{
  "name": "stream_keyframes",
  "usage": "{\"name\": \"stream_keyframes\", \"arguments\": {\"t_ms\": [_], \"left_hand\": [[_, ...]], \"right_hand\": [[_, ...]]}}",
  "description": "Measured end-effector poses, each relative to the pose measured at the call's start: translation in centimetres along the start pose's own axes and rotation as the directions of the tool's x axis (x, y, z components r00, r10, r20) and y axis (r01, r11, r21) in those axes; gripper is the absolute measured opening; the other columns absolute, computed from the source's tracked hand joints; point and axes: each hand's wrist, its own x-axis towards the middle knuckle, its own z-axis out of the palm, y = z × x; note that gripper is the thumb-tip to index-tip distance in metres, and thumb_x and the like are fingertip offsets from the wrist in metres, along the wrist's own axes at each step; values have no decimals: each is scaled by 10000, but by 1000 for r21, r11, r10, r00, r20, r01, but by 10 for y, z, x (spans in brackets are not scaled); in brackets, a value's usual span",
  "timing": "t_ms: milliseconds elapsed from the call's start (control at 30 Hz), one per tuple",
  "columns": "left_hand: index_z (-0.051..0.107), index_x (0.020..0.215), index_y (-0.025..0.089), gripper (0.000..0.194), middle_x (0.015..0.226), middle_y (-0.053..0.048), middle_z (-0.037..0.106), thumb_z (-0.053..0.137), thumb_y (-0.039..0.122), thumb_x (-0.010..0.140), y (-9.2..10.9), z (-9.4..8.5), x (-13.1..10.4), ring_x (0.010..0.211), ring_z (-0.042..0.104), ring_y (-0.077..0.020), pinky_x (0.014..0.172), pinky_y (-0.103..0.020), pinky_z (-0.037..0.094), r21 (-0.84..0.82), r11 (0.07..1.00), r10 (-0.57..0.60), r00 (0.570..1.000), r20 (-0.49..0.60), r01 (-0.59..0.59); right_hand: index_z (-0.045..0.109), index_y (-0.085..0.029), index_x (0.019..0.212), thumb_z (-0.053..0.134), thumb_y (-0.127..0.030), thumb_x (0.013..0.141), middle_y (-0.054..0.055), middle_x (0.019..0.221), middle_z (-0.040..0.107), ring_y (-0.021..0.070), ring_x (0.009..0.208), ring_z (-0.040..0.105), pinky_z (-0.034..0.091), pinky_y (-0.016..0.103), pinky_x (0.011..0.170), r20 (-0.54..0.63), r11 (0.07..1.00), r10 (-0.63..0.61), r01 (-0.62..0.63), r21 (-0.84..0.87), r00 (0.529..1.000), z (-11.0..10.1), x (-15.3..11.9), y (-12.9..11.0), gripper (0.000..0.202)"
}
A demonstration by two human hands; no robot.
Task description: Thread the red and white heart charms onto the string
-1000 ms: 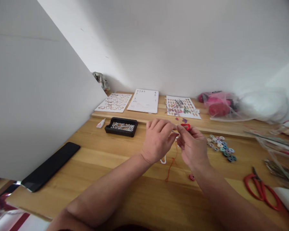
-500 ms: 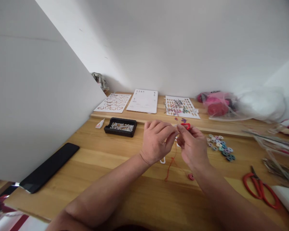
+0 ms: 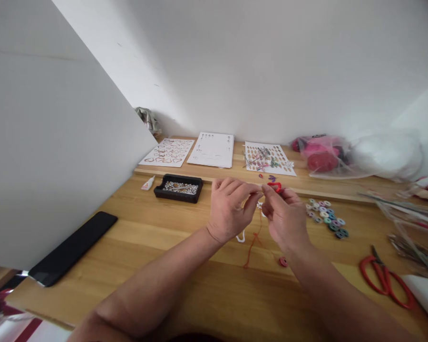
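Note:
My right hand (image 3: 285, 213) pinches a red loop-shaped piece (image 3: 277, 186) that looks wrapped in thread. Close against those fingertips, my left hand (image 3: 231, 204) has its thumb and forefinger pinched together; whatever lies between them is too small to make out. Orange-red thread (image 3: 253, 242) hangs and trails on the table below the hands. A small red bobbin (image 3: 283, 261) lies just left of my right wrist. Beneath the hands is a white bent piece (image 3: 240, 236), partly hidden.
Several coloured bobbins (image 3: 326, 216) and red-handled scissors (image 3: 387, 278) lie to the right. On the left are a black tray of beads (image 3: 178, 198), a small glue bottle (image 3: 148, 183) and a black phone (image 3: 74, 247). Printed sheets (image 3: 212, 149) and plastic bags (image 3: 385, 154) line the raised back ledge.
My left hand has shifted slightly left, with a wider gap showing between its thumb and forefinger behind the pinch. My right hand and the red piece have barely moved.

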Motion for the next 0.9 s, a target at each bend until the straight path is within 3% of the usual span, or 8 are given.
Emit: {"name": "stream_keyframes", "arguments": {"t_ms": [367,900], "left_hand": [[698,912,259,102,872,-11,752,606,298,935,1,-1,1,872,608,-197,840,-376,335,-21,998,-52,999,5,52],[708,868,263,95,842,-2,756,635,288,923,-1,-1,3,862,629,-194,856,-371,371,-36,993,-109,994,-10,109]], "right_hand": [[612,-180,665,884,-297,623,-87,501,468,32,384,287,212,225,383,7,1000,-3,3,-24,1000,-1,1,0,299],[592,-183,659,882,-293,626,-112,461,383,31,379,231,171,226,379,16,999,19,-19,-29,1000,-1,0,0,311]]}}
